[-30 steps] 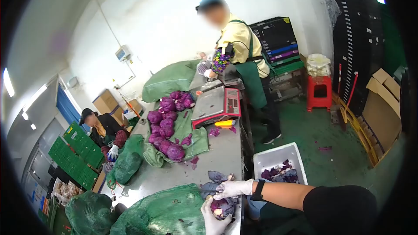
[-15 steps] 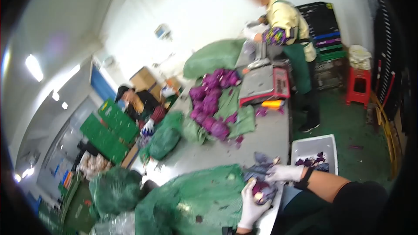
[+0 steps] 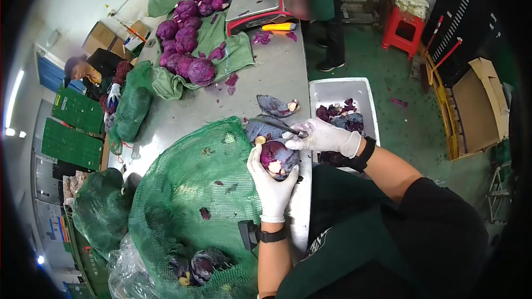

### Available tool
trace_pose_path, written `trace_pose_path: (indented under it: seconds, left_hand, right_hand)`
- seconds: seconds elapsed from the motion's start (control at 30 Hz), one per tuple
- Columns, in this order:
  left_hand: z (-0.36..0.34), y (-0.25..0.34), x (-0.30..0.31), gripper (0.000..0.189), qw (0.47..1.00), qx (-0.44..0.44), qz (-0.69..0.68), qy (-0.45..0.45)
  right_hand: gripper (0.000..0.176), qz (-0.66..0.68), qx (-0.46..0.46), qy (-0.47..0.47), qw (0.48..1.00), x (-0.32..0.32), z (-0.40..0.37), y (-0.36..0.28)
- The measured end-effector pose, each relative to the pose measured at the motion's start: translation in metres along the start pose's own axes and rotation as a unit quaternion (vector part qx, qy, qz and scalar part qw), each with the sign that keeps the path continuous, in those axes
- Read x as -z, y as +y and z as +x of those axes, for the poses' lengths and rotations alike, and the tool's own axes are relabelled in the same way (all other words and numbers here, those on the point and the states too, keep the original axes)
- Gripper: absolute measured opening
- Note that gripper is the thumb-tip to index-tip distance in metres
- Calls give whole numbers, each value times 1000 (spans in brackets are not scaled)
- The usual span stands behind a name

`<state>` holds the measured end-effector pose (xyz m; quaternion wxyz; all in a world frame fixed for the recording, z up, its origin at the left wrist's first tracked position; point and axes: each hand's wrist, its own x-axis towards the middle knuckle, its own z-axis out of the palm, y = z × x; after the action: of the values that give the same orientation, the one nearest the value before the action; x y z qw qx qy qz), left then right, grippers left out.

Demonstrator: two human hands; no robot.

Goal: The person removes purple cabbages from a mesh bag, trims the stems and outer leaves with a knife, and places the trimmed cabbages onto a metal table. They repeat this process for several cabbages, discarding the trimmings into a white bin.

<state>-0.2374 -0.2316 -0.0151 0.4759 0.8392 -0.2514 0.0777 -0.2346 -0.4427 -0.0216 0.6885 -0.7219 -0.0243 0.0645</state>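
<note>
low in the centre of the frame, a gloved left hand (image 3: 270, 188) cups a purple cabbage (image 3: 281, 156) just above the edge of a metal bench (image 3: 277, 72), fingers curled around its side. just right of it, a gloved right hand (image 3: 327, 135) has its fingers clamped on a dark knife (image 3: 281, 125), the blade pointing left over loose outer leaves (image 3: 272, 105). the cabbage seems partly trimmed: a pale cut stem and shiny purple show, though dull bluish leaf remains on its right side. at upper left, a pile of glossy heads (image 3: 185, 39) on green cloth (image 3: 238, 50) looks finished. leaf scraps (image 3: 346, 119) lie in a white tub (image 3: 370, 97) right of centre. at lower left, dull heads (image 3: 208, 266) in a green net bag (image 3: 188, 188) look untrimmed; how many is unclear.
</note>
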Motion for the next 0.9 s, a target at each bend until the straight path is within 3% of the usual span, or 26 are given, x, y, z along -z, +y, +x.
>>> trace_pose_path:
  seconds: [0.1, 0.17, 0.23, 0.3, 0.37, 0.53, 0.63, 0.7, 0.77, 0.8, 0.83, 0.9]
  left_hand:
    - [-2, 10, -8, 92, 999, -18, 38, 11]
    - [-3, 17, -16, 92, 997, -33, 63, 28]
    - [-4, 26, -21, 94, 994, -38, 97, 44]
    - [-6, 24, -23, 93, 993, -21, 101, 54]
    - [-8, 26, -19, 93, 995, 15, 99, 28]
    - [-1, 22, -8, 90, 990, -47, 133, 20]
    - [-1, 13, 5, 95, 993, -12, 119, 12]
    - [2, 7, 10, 93, 991, 6, 126, 35]
    - [1, -2, 13, 88, 988, 108, 95, 51]
    - [2, -5, 16, 83, 987, 123, 90, 48]
    - [1, -13, 18, 91, 988, 128, 71, 44]
    - [2, -4, 24, 100, 986, 113, 123, 1]
  right_hand:
    - [40, -97, -37, -21, 994, 10, -8, -17]
    - [29, -124, -2, -52, 991, 18, -6, -15]
    - [25, -112, -5, -57, 992, 20, 0, -2]
    - [24, -129, 55, -64, 988, 25, 5, 4]
    - [22, -157, 68, -35, 985, 22, 12, 20]
    - [25, -222, 50, 53, 972, 11, 12, 15]
    - [22, -237, 81, 158, 955, 17, 13, 24]
    - [20, -191, 9, 175, 966, 34, 9, 28]
    - [18, -186, 11, 193, 964, 56, 5, 42]
    - [20, -274, -35, 178, 944, 71, -3, 39]
    - [22, -243, -39, 205, 947, 81, -15, 42]
    - [22, -454, 6, 249, 855, 100, -34, 36]
